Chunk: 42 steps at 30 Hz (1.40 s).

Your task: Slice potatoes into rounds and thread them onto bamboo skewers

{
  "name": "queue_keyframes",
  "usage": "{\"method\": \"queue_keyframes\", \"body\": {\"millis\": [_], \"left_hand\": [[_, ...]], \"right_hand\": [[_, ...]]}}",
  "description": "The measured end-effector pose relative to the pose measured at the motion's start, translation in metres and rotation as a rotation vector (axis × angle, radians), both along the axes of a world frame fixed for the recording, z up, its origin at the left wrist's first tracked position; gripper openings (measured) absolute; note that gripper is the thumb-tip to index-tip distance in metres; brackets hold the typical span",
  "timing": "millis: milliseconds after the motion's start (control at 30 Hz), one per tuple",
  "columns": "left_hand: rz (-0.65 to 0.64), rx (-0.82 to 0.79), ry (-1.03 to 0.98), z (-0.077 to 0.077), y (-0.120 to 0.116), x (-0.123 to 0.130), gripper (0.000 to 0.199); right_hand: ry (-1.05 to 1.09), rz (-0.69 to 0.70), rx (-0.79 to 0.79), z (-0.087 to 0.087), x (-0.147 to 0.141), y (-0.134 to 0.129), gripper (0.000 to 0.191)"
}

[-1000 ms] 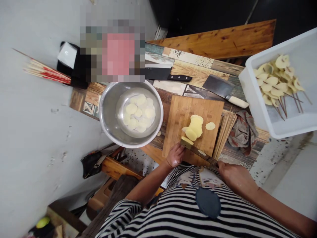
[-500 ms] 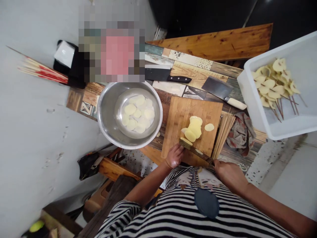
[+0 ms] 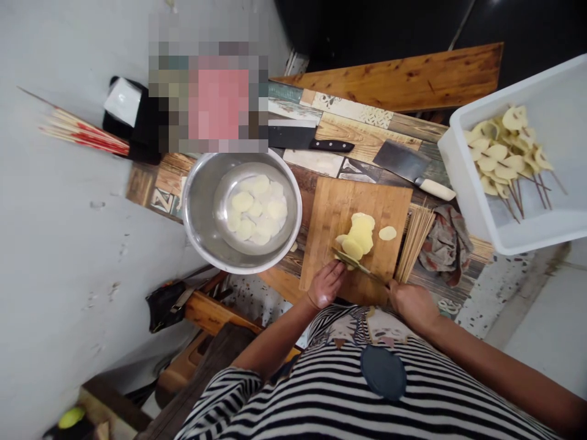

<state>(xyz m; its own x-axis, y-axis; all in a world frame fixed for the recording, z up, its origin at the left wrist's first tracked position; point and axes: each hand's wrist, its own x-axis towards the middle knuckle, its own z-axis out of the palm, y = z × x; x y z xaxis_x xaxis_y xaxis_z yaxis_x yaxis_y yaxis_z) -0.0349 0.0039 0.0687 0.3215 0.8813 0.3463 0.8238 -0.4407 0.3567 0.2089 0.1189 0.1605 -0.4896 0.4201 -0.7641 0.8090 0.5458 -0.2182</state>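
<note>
head view: the right hand (image 3: pixel 414 305) is closed round the handle end of the knife (image 3: pixel 360 266), its blade angled just beside the overlapping yellow slices (image 3: pixel 361 235) on the cutting board (image 3: pixel 316 244). the left hand (image 3: pixel 326 284) has its fingers drawn together at the blade's tip; i cannot tell if they pinch anything. a metal bowl (image 3: pixel 197 208) and thin skewers (image 3: pixel 415 244) flank the board on the bench (image 3: pixel 312 162).
</note>
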Motion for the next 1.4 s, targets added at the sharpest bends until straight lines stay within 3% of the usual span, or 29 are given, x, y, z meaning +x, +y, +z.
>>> {"method": "queue_keyframes", "body": {"millis": [267,400,533,667,833,1067,1233,1333,1400], "left_hand": [[0.0,-0.186,-0.063,0.005,-0.002,-0.002,0.039],[0.086,-0.149,-0.005,0.012,0.002,0.002,0.036],[0.179,-0.226,0.02,0.022,0.009,0.004,0.034],[0.182,-0.38,0.059,0.032,0.015,0.003,0.029],[0.125,-0.601,0.174,0.041,0.019,0.007,0.016],[0.243,-0.644,0.001,0.039,0.013,0.005,0.033],[0.159,-0.686,0.009,0.038,0.01,-0.007,0.04],[0.145,-0.663,0.073,0.045,0.025,-0.012,0.041],[0.148,-0.587,0.134,0.05,0.049,-0.012,0.061]], "right_hand": [[0.141,-0.055,0.066,0.018,0.01,0.027,0.041],[0.191,-0.055,0.162,0.025,0.02,0.034,0.044],[0.242,-0.023,0.284,0.031,0.031,0.041,0.039],[0.289,-0.011,0.414,0.034,0.043,0.041,0.032],[0.316,-0.046,0.515,0.033,0.056,0.036,0.044],[0.214,-0.283,0.536,0.035,0.074,0.038,0.038],[0.155,-0.457,0.487,0.036,0.086,0.04,0.043],[0.143,-0.507,0.469,0.038,0.09,0.039,0.045],[0.136,-0.522,0.481,0.04,0.091,0.038,0.048]]}}
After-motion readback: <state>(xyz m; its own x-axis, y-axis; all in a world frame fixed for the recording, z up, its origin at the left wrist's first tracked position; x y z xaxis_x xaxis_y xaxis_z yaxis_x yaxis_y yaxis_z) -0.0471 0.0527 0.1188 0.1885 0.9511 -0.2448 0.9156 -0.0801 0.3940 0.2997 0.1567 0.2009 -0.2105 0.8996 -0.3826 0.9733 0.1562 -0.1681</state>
